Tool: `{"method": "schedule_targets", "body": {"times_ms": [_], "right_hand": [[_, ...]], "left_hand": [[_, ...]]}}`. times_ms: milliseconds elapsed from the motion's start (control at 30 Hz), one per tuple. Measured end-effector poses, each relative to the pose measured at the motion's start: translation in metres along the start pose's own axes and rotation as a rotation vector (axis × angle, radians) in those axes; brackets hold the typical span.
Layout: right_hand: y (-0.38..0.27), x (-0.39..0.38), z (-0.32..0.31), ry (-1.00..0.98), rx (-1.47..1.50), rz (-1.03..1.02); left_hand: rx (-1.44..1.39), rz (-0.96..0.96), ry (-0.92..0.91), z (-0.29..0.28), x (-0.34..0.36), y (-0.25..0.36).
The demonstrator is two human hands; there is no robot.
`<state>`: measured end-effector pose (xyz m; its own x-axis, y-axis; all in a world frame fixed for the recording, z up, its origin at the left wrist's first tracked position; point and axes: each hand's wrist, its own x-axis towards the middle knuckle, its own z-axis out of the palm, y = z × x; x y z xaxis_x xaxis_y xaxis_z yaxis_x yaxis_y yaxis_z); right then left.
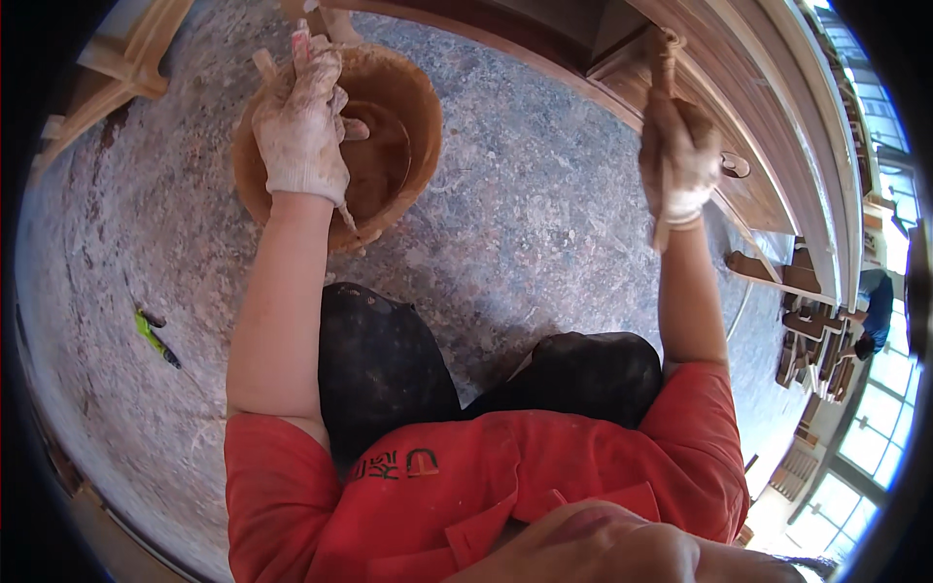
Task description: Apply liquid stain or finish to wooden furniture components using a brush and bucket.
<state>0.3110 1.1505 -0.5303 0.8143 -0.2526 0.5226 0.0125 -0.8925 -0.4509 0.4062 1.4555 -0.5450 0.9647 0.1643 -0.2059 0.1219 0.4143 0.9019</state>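
A green tool [153, 336] is seen left of the bucket [420, 117], over which the left hand [301, 126] is curled; its contents cannot be told. Right of the bucket, a stick [667, 74] is gripped by the right hand [682, 155].

At upper left I see a round orange-brown bucket [423, 126] and a white knit glove [299, 141] blotched brown. Mid-frame, the hard floor [515, 223] is mottled blue-grey; below, the collared shirt [476, 457] is bright red.
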Motion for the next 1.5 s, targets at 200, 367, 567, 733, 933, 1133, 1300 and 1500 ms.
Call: {"method": "schedule_targets", "body": {"times_ms": [200, 367, 567, 733, 933, 1133, 1300, 1500], "right_hand": [[0.003, -0.025, 0.039, -0.114, -0.312, 0.037], [0.009, -0.032, 0.027, -0.207, -0.257, -0.291], [0.011, -0.028, 0.015, 0.016, -0.165, -0.189], [0.034, -0.034, 0.039, -0.449, -0.112, 0.431], [0.081, -0.052, 0.008, -0.301, -0.713, -0.468], [0.186, -0.109, -0.082, -0.266, -0.876, 0.061], [0.303, -0.165, -0.171, -0.183, -0.987, -0.110], [0.336, -0.217, -0.199, 0.211, -0.693, 0.134]], "left_hand": [[-0.021, -0.034, -0.035, -0.007, -0.001, 0.005], [0.025, 0.016, -0.034, -0.012, -0.001, 0.004], [0.011, -0.007, -0.023, -0.003, -0.005, 0.006], [0.080, 0.023, -0.022, 0.010, -0.006, -0.001], [0.161, -0.002, -0.088, 0.008, -0.004, -0.003], [0.207, 0.029, -0.055, -0.002, 0.002, -0.008], [0.249, 0.027, -0.137, 0.004, -0.002, -0.009], [0.310, 0.126, -0.047, 0.030, -0.024, -0.020]]}}
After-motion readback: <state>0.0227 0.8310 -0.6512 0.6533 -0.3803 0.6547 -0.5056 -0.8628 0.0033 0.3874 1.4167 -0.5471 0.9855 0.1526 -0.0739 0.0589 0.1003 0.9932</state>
